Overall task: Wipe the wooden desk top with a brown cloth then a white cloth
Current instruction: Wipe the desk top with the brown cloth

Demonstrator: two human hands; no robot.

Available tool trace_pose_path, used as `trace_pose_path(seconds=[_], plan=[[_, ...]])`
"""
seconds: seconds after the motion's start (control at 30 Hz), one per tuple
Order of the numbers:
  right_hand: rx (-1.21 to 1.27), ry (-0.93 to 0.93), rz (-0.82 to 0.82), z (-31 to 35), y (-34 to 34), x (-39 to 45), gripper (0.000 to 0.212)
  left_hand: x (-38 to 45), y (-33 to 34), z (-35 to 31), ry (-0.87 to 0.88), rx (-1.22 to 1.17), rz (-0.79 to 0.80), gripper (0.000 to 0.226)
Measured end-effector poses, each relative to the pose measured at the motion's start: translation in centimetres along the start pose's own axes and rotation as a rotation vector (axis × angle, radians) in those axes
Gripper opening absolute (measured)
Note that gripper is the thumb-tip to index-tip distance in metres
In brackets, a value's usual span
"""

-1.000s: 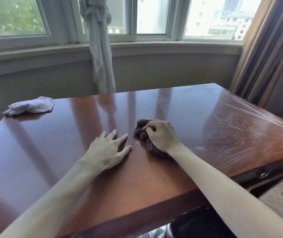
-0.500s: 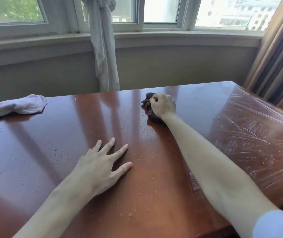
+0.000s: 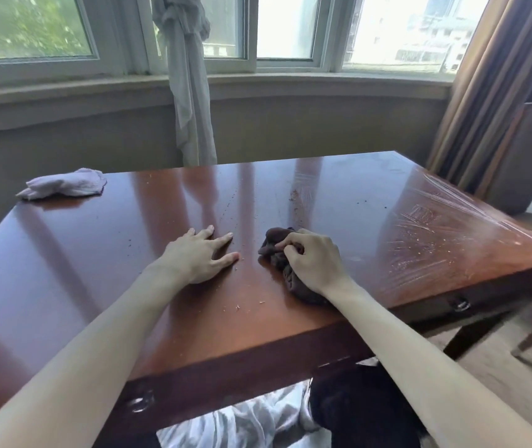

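The bunched dark brown cloth [image 3: 285,265] lies on the glossy reddish-brown wooden desk top [image 3: 103,253], right of the middle and not far back from the near edge. Its long axis runs on a slant: one rumpled end points away and leftward toward the window, the other trails back toward the person, disappearing under the wrist. The right hand [image 3: 311,260] sits on top of it with the fingers curled round the fabric and the thumb pinching a fold. The left hand [image 3: 198,257] lies flat on the wood just beside the cloth, apart from it, with the fingers spread and straight and nothing in its hold.

The crumpled white cloth [image 3: 64,187] rests at the far left corner, well apart from both hands, its tip reaching over the left edge. Between it and the hands the desk top is a broad stretch of bare wood, dotted with small dark specks and pale crumbs. On the right the surface shows streaky pale smears running up to the right edge, beyond which a brown chair back [image 3: 523,156] stands near. Behind the far edge a tied pale grey curtain [image 3: 190,92] hangs against the window ledge.
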State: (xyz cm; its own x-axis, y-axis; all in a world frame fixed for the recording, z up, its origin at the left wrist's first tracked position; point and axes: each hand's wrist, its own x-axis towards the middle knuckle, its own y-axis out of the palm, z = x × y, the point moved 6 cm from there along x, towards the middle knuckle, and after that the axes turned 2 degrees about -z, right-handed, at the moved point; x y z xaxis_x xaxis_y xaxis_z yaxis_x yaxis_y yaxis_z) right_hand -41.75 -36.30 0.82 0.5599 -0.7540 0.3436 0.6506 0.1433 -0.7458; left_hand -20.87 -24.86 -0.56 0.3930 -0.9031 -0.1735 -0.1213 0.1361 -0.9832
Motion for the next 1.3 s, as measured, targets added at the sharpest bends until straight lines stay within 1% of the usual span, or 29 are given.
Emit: trace_pose_path(seconds=[0.17, 0.3, 0.43, 0.67, 0.77, 0.93, 1.07, 1.2, 1.3], plan=[[0.007, 0.004, -0.03, 0.4, -0.9, -3.7, 0.023, -0.6, 0.0, -0.1, 0.005, 0.022, -0.018, 0.072], [0.017, 0.025, -0.051, 0.4, -0.6, -2.1, 0.023, -0.6, 0.1, 0.0, 0.016, 0.038, -0.039, 0.073], [-0.029, 0.07, -0.081, -0.4, 0.9, 2.7, 0.025, -0.5, 0.6, 0.1, 0.018, 0.028, -0.045, 0.075], [-0.085, 0.121, -0.095, -2.4, 4.6, 14.3, 0.028, 0.2, 0.8, 0.1, 0.008, -0.014, -0.029, 0.071], [-0.109, 0.148, -0.101, -3.4, 5.9, 18.7, 0.028, 0.4, 1.0, 0.2, 0.009, -0.011, -0.037, 0.073], [-0.143, 0.172, -0.102, -4.3, 7.0, 23.3, 0.025, 0.7, 1.2, 0.3, -0.001, -0.038, -0.032, 0.072], [-0.144, 0.153, -0.086, -3.9, 6.5, 21.7, 0.029, 0.9, 1.0, 0.4, -0.003, -0.034, -0.007, 0.067], [-0.117, 0.086, -0.045, -1.7, 5.2, 15.9, 0.028, 1.0, 0.7, 0.4, -0.003, -0.031, 0.015, 0.068], [-0.078, 0.016, 0.002, 0.0, 3.8, 9.8, 0.026, 0.9, 0.6, 0.3, 0.0, -0.013, 0.013, 0.068]])
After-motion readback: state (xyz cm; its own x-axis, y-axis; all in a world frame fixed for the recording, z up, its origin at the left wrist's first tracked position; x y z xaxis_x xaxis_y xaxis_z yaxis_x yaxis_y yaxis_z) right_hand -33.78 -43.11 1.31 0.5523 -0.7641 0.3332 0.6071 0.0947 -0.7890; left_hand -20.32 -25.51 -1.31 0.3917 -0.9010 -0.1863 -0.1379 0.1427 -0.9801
